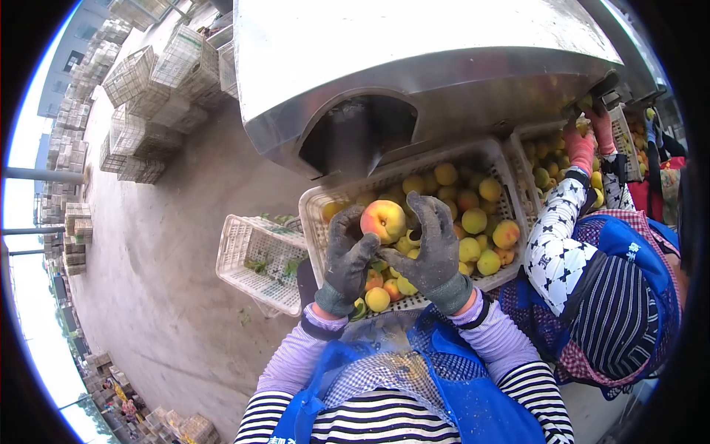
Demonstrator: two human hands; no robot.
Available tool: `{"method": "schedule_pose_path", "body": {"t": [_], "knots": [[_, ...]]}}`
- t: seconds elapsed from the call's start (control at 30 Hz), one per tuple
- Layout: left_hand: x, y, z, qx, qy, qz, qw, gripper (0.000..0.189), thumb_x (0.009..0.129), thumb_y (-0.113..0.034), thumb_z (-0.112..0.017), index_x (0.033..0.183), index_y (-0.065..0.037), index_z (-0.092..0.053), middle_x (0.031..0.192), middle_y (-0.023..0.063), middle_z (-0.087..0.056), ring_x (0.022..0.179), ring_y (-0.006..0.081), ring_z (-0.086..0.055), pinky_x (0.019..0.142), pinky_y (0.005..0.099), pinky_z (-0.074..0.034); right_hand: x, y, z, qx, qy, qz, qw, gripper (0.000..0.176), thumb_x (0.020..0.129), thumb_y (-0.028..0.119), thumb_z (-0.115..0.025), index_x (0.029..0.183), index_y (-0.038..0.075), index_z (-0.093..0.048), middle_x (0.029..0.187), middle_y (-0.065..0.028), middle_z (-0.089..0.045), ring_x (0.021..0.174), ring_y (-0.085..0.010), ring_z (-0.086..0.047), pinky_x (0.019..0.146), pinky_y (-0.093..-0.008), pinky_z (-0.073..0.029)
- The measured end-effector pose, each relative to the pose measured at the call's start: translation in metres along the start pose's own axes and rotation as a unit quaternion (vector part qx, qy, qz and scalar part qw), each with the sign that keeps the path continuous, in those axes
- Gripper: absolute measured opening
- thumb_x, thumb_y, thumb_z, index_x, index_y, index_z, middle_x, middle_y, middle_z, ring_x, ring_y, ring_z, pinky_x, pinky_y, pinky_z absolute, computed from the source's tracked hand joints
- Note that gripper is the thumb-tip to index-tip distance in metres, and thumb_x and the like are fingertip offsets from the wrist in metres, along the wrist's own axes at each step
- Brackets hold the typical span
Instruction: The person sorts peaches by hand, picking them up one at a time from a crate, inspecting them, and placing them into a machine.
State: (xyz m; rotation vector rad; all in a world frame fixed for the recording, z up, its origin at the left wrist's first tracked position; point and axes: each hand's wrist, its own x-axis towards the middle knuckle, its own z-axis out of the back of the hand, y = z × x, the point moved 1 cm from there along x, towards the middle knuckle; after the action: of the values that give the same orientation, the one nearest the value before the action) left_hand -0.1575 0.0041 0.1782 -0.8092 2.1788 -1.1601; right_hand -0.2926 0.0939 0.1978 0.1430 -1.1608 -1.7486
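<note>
A yellow peach with a red blush [383, 220] rests against the thumb and fingers of my left hand [345, 255], which wears a dark grey work glove. Beside it, my gloved right hand [430, 255] is open, its fingers apart and curved upward, the thumb pointing toward the peach. I see nothing held in it. Both hands are above a white plastic crate [314, 237] filled with yellow and reddish peaches [474, 220]. Some of the fruit is hidden beneath my hands.
A metal machine with a dark opening [359, 133] overhangs the crate's far side. On the left stands a white crate with green leaves [255, 248]. At right, a co-worker with pink gloves [579, 148] reaches over another peach crate. Stacked crates [140, 133] stand farther off.
</note>
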Motion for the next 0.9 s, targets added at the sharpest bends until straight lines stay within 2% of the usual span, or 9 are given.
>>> {"method": "schedule_pose_path", "body": {"t": [0.13, 0.3, 0.4, 0.47, 0.5, 0.6, 0.7, 0.73, 0.9], "knots": [[0.02, 0.0, -0.008, -0.029, -0.023, 0.0, 0.999, 0.04, 0.096, -0.021, -0.065, 0.126, -0.001, -0.048, 0.125, 0.0109, -0.055, 0.115, 0.019, -0.055, 0.1, 0.0336, -0.048, 0.019, -0.007, -0.012, -0.039, -0.013, 0.009, 0.999, 0.086, 0.067, 0.029, -0.088, 0.138, 0.001, -0.05, 0.125, -0.0212, -0.055, 0.113, -0.0388, -0.057, 0.093, -0.0432, -0.052], [0.023, -0.001, 0.01, -0.089, -0.015, 0.04, 0.995, 0.042, 0.101, -0.027, -0.054, 0.132, 0.0, -0.049, 0.127, 0.0152, -0.058, 0.117, 0.026, -0.059, 0.103, 0.0388, -0.048, 0.019, -0.009, -0.026, 0.016, 0.055, -0.021, 0.998, 0.088, 0.066, 0.033, -0.088, 0.139, 0.001, -0.05, 0.124, -0.0223, -0.056, 0.119, -0.0383, -0.056, 0.099, -0.0447, -0.049], [0.024, 0.0, 0.033, -0.149, 0.022, 0.101, 0.983, 0.044, 0.106, -0.032, -0.045, 0.136, 0.001, -0.049, 0.129, 0.0161, -0.06, 0.116, 0.0281, -0.061, 0.103, 0.0403, -0.05, 0.041, -0.016, -0.012, 0.319, 0.167, -0.147, 0.921, 0.088, 0.066, 0.038, -0.089, 0.137, 0.002, -0.053, 0.127, -0.0216, -0.056, 0.118, -0.0378, -0.058, 0.1, -0.0437, -0.049], [0.026, 0.005, 0.043, -0.19, 0.057, 0.171, 0.965, 0.047, 0.109, -0.037, -0.038, 0.136, 0.0, -0.051, 0.128, 0.0144, -0.061, 0.115, 0.0259, -0.062, 0.103, 0.0384, -0.05, 0.034, -0.02, -0.021, 0.223, 0.214, -0.07, 0.948, 0.085, 0.067, 0.041, -0.089, 0.135, 0.003, -0.055, 0.126, -0.0207, -0.058, 0.115, -0.0373, -0.06, 0.099, -0.0426, -0.05], [0.026, 0.006, 0.041, -0.12, 0.016, 0.145, 0.982, 0.048, 0.109, -0.038, -0.038, 0.135, -0.001, -0.051, 0.126, 0.0131, -0.061, 0.114, 0.0235, -0.062, 0.101, 0.0373, -0.05, 0.033, -0.021, -0.024, 0.174, 0.235, -0.032, 0.956, 0.084, 0.067, 0.042, -0.089, 0.134, 0.003, -0.057, 0.125, -0.0202, -0.058, 0.114, -0.037, -0.061, 0.099, -0.042, -0.05], [0.014, 0.0, 0.022, 0.063, -0.088, 0.061, 0.992, 0.043, 0.107, -0.034, -0.045, 0.135, -0.001, -0.048, 0.125, 0.0097, -0.058, 0.113, 0.0188, -0.058, 0.1, 0.0339, -0.047, 0.028, -0.013, -0.023, 0.046, 0.109, -0.027, 0.993, 0.075, 0.068, 0.041, -0.088, 0.127, 0.004, -0.06, 0.119, -0.0202, -0.061, 0.108, -0.0364, -0.063, 0.091, -0.0421, -0.054], [0.0, -0.002, 0.004, 0.302, -0.048, -0.1, 0.947, 0.038, 0.104, -0.024, -0.052, 0.135, -0.001, -0.047, 0.129, 0.0104, -0.053, 0.116, 0.0203, -0.055, 0.102, 0.0335, -0.045, 0.022, -0.015, -0.026, 0.015, 0.043, -0.007, 0.999, 0.073, 0.067, 0.038, -0.088, 0.126, 0.004, -0.061, 0.118, -0.0197, -0.062, 0.104, -0.0357, -0.065, 0.085, -0.0416, -0.056], [0.002, 0.004, 0.008, 0.244, -0.054, -0.095, 0.964, 0.039, 0.101, -0.017, -0.056, 0.135, -0.001, -0.047, 0.132, 0.0126, -0.052, 0.121, 0.0216, -0.052, 0.104, 0.0341, -0.043, 0.022, -0.015, -0.025, 0.018, 0.03, 0.004, 0.999, 0.072, 0.067, 0.037, -0.088, 0.126, 0.004, -0.061, 0.117, -0.0193, -0.062, 0.101, -0.0355, -0.065, 0.082, -0.0414, -0.057], [0.016, 0.003, 0.012, 0.16, -0.05, -0.087, 0.982, 0.046, 0.103, -0.02, -0.054, 0.142, -0.001, -0.04, 0.136, 0.0156, -0.049, 0.121, 0.0221, -0.053, 0.102, 0.0347, -0.047, 0.033, -0.021, -0.035, -0.026, -0.001, 0.023, 0.999, 0.074, 0.066, 0.036, -0.088, 0.128, 0.006, -0.06, 0.114, -0.0171, -0.062, 0.094, -0.0353, -0.066, 0.078, -0.0425, -0.056]]}}
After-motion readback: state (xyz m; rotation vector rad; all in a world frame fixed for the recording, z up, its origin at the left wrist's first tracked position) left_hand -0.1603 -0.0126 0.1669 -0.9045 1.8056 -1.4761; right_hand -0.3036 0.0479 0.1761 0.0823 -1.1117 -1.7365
